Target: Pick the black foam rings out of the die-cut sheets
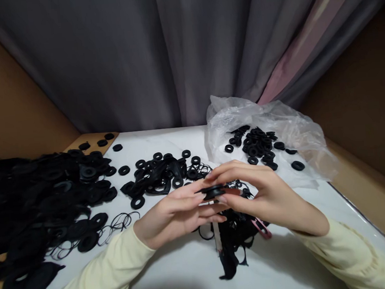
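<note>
Above the middle of the table, my left hand and my right hand grip one black rubber ring between them. Its thin outer edge sticks out at the left, between my left thumb and fingers. My right thumb presses on its near side while the right fingers curl over the top. Under my hands lies a heap of torn black rubber scraps. A pink looped handle pokes out of it, and a narrow pale strip stands out beside it; what either belongs to is hidden.
On the left spreads a large pile of untrimmed black rubber pieces. Several rings and scraps lie mid-table, with thin rubber loops nearer me. At the back right, a clear plastic bag carries loose rings. A grey curtain hangs behind.
</note>
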A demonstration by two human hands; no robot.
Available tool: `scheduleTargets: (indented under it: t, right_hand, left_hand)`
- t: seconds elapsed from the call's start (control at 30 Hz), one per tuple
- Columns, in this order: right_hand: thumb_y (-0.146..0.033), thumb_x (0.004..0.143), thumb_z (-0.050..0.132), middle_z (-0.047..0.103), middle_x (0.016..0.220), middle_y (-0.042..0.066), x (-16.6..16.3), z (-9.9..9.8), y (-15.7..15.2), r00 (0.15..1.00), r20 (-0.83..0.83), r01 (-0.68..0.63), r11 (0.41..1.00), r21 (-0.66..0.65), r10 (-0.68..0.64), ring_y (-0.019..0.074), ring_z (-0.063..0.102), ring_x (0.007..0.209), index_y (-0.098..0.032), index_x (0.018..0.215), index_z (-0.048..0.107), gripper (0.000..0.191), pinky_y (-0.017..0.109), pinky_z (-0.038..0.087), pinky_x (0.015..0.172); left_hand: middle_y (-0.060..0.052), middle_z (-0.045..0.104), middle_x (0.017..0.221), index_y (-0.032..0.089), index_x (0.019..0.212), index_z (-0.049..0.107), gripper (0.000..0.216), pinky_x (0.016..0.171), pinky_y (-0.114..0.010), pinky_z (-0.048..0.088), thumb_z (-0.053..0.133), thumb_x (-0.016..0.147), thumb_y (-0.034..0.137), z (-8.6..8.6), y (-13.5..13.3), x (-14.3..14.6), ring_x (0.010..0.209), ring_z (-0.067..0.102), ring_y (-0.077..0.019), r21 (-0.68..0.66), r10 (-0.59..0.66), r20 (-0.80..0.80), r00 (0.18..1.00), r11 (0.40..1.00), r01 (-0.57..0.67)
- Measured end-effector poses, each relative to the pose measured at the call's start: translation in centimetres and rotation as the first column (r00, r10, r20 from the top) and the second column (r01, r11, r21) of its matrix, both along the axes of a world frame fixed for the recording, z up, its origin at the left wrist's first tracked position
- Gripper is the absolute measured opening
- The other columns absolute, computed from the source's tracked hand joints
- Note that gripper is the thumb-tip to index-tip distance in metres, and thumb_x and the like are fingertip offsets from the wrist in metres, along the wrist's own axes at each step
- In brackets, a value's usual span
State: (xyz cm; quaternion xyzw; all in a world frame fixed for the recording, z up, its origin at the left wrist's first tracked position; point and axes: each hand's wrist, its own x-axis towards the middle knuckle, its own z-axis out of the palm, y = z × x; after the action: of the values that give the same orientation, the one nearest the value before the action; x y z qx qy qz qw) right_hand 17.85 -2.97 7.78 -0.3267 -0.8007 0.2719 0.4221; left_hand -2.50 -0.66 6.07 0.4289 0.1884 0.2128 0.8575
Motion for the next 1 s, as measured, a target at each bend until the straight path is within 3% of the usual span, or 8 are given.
scheduleTargets:
  t: [0.23, 0.3, 0.37, 0.43, 0.5, 0.73, 0.87, 1.0]
  right_hand:
    - [-0.028, 0.080, 0.063, 0.070, 0.094, 0.003, 0.7, 0.7, 0.2, 0.979, 0.042, 0.201, 0.969, -0.143, -0.197, 0.0186, 0.065, 0.086, -0.023, 0.088, 0.067, 0.010, 0.030, 0.052, 0.076]
    - [-0.036, 0.079, 0.064, 0.071, 0.088, 0.004, 2.5, 0.5, 1.9, 0.930, 0.138, 0.354, 0.932, -0.081, -0.341, 0.0202, 0.066, 0.077, -0.023, 0.090, 0.068, 0.017, 0.031, 0.052, 0.068]
    - [-0.038, 0.080, 0.059, 0.070, 0.070, 0.005, 5.1, -0.4, 4.4, 0.826, 0.259, 0.519, 0.855, -0.003, -0.501, 0.0209, 0.065, 0.061, -0.020, 0.093, 0.067, 0.024, 0.033, 0.050, 0.060]
    - [-0.033, 0.078, 0.058, 0.069, 0.065, 0.007, 8.2, -2.2, 7.3, 0.626, 0.291, 0.728, 0.676, 0.116, -0.724, 0.0232, 0.065, 0.060, -0.017, 0.092, 0.067, 0.023, 0.036, 0.049, 0.063]
    - [-0.028, 0.073, 0.056, 0.070, 0.070, 0.009, 10.9, -4.4, 10.0, 0.474, 0.324, 0.824, 0.543, 0.166, -0.819, 0.0261, 0.066, 0.071, -0.016, 0.085, 0.068, 0.020, 0.037, 0.049, 0.070]
    - [-0.018, 0.063, 0.054, 0.071, 0.076, 0.011, 14.1, -9.4, 13.0, 0.494, 0.396, 0.808, 0.577, 0.121, -0.774, 0.0275, 0.066, 0.074, -0.014, 0.092, 0.067, 0.032, 0.038, 0.050, 0.069]
    - [-0.017, 0.069, 0.053, 0.070, 0.092, 0.015, 13.1, -8.2, 12.3, 0.541, 0.410, 0.767, 0.631, 0.117, -0.734, 0.0299, 0.065, 0.088, -0.012, 0.102, 0.065, 0.036, 0.041, 0.050, 0.077]
    - [-0.024, 0.078, 0.054, 0.070, 0.100, 0.009, 10.5, -5.0, 9.8, 0.661, 0.417, 0.657, 0.749, 0.080, -0.624, 0.0240, 0.066, 0.089, -0.018, 0.106, 0.064, 0.030, 0.034, 0.051, 0.078]
  left_hand:
    - [-0.010, 0.063, 0.115, 0.020, 0.120, 0.051, 0.039, 0.086, -0.040, 0.046, 0.036, 0.087, 0.033, 1.1, 1.9, -0.9, 0.103, 0.060, -0.0257, 0.284, 0.041, -0.350, 0.936, 0.957, 0.064]
    - [-0.009, 0.065, 0.107, 0.020, 0.110, 0.055, 0.034, 0.078, -0.036, 0.047, 0.036, 0.085, 0.033, 1.0, 3.0, -2.0, 0.094, 0.061, -0.0237, 0.508, 0.192, -0.622, 0.759, 0.837, 0.204]
    - [-0.008, 0.065, 0.097, 0.019, 0.100, 0.058, 0.028, 0.070, -0.033, 0.046, 0.040, 0.082, 0.030, 0.5, 3.9, -3.1, 0.084, 0.061, -0.0226, 0.656, 0.448, -0.747, 0.491, 0.618, 0.434]
    - [-0.008, 0.063, 0.093, 0.017, 0.094, 0.059, 0.026, 0.067, -0.032, 0.045, 0.039, 0.080, 0.024, -0.4, 4.4, -3.7, 0.079, 0.060, -0.0223, 0.657, 0.599, -0.725, 0.340, 0.450, 0.605]
    - [-0.009, 0.062, 0.092, 0.016, 0.093, 0.060, 0.026, 0.065, -0.032, 0.044, 0.037, 0.079, 0.019, -1.3, 4.4, -3.8, 0.080, 0.060, -0.0235, 0.616, 0.645, -0.709, 0.284, 0.371, 0.696]
    - [-0.012, 0.058, 0.091, 0.013, 0.091, 0.059, 0.023, 0.058, -0.031, 0.042, 0.043, 0.075, 0.020, -3.1, 4.0, -2.6, 0.072, 0.058, -0.0238, 0.570, 0.653, -0.712, 0.259, 0.322, 0.756]
    - [-0.010, 0.055, 0.088, 0.013, 0.088, 0.058, 0.019, 0.059, -0.031, 0.042, 0.045, 0.076, 0.020, -2.7, 4.2, -2.6, 0.072, 0.056, -0.0225, 0.583, 0.649, -0.710, 0.274, 0.323, 0.746]
    - [-0.007, 0.051, 0.095, 0.016, 0.098, 0.054, 0.023, 0.066, -0.032, 0.044, 0.047, 0.083, 0.031, -1.1, 3.3, -2.6, 0.074, 0.054, -0.0194, 0.714, 0.634, -0.658, 0.406, 0.354, 0.605]
